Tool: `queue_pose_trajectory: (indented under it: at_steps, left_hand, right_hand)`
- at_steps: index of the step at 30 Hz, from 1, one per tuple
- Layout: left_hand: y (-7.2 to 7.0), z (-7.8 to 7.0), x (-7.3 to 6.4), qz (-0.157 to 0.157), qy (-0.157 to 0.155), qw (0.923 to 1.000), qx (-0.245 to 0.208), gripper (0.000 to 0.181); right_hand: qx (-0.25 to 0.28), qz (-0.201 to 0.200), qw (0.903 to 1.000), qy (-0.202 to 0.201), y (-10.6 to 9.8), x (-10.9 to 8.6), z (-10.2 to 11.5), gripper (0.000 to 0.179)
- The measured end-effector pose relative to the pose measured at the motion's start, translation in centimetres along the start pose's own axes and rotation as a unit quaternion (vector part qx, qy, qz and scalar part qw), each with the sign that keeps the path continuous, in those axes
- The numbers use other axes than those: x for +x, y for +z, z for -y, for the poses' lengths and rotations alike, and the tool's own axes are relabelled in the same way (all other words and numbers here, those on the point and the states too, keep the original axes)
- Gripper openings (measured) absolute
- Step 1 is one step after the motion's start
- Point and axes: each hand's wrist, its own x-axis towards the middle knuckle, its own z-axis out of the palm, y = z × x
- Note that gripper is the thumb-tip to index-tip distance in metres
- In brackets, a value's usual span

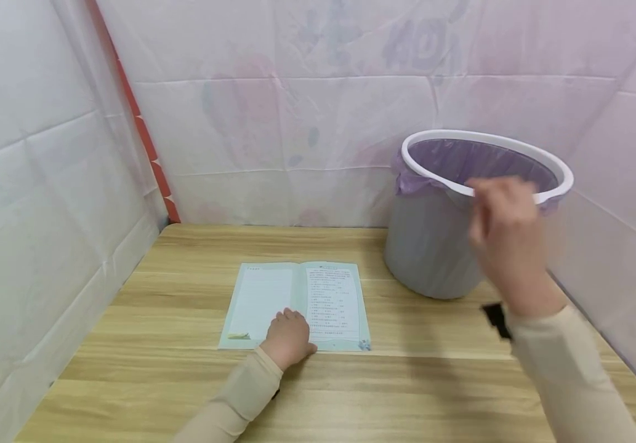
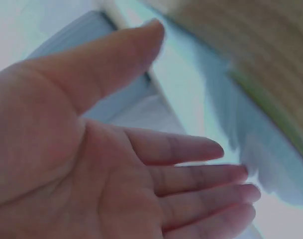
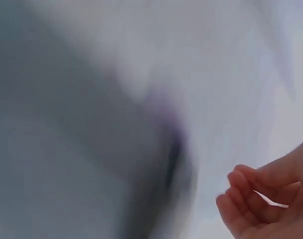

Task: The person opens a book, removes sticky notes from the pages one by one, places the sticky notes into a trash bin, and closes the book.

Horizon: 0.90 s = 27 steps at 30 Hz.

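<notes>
An open booklet (image 1: 331,301) with pale green page borders lies flat on the table; its left page is mostly blank and its right page printed. Over the lower part, near the centre fold, my left hand (image 1: 286,337) rests with its fingers fairly straight, as the left wrist view also shows. My right hand (image 1: 508,227) is raised in front of a grey trash bin (image 1: 428,246) and is blurred. In the right wrist view the right fingers (image 3: 241,194) are curled, the thumb meeting the fingertips, and I see nothing between them.
The bin has a white rim ring (image 1: 564,175) and a purple liner bag (image 1: 414,183) folded over its edge. It stands at the back right of the wooden table (image 1: 146,351). Pale sheets (image 1: 323,135) hang behind and on both sides.
</notes>
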Motion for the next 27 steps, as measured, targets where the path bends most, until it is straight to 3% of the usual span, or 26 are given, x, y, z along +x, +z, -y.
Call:
queue_pose_trajectory:
  at_steps: [2,3,4,5,7,9,11,12,13,15,22,27]
  left_hand:
    - [-0.4,0.5,-0.1,0.009,0.009,0.9984,-0.055,0.072]
    - [-0.5,0.8,-0.1,0.015,0.015,0.9966,-0.080,0.073]
    - [-0.7,1.0,0.0,0.021,0.022,0.9947,-0.098,0.073]
    - [-0.7,1.2,0.0,0.030,0.029,0.9929,-0.112,0.075]
    - [-0.8,1.5,0.1,0.049,0.043,0.9885,-0.136,0.078]
    - [-0.8,1.7,0.2,0.065,0.055,0.9843,-0.155,0.081]
    - [-0.6,1.9,0.2,0.074,0.061,0.9817,-0.165,0.084]
    - [-0.5,2.0,0.2,0.077,0.063,0.9806,-0.169,0.085]
    - [-0.5,2.0,0.3,0.078,0.065,0.9802,-0.170,0.086]
    - [-0.5,2.1,0.3,0.082,0.068,0.9798,-0.170,0.087]
    - [-0.9,2.1,0.1,0.088,0.076,0.9810,-0.156,0.088]
    - [-1.1,2.2,-0.2,0.080,0.085,0.9796,-0.164,0.089]
  right_hand:
    - [0.072,0.061,0.9955,0.012,1.4,-2.7,1.5,0.016]
    - [0.114,0.116,0.9862,0.031,2.2,-4.0,2.0,0.016]
    - [0.147,0.177,0.9711,0.062,3.1,-5.3,2.4,0.018]
    - [0.177,0.241,0.9490,0.099,3.9,-6.5,2.6,0.021]
    - [0.227,0.355,0.8859,0.193,5.6,-8.4,2.8,0.030]
    - [0.276,0.435,0.8102,0.280,7.0,-9.9,2.5,0.041]
    - [0.311,0.467,0.7469,0.358,8.2,-11.0,2.2,0.048]
    - [0.328,0.470,0.7205,0.390,8.6,-11.4,2.1,0.049]
    - [0.344,0.468,0.7006,0.414,9.0,-11.7,2.0,0.050]
    - [0.364,0.454,0.6750,0.454,9.7,-12.1,2.0,0.049]
    - [0.419,0.387,0.6166,0.542,10.8,-12.4,2.7,0.044]
    - [0.453,0.375,0.5890,0.554,11.4,-12.8,3.2,0.048]
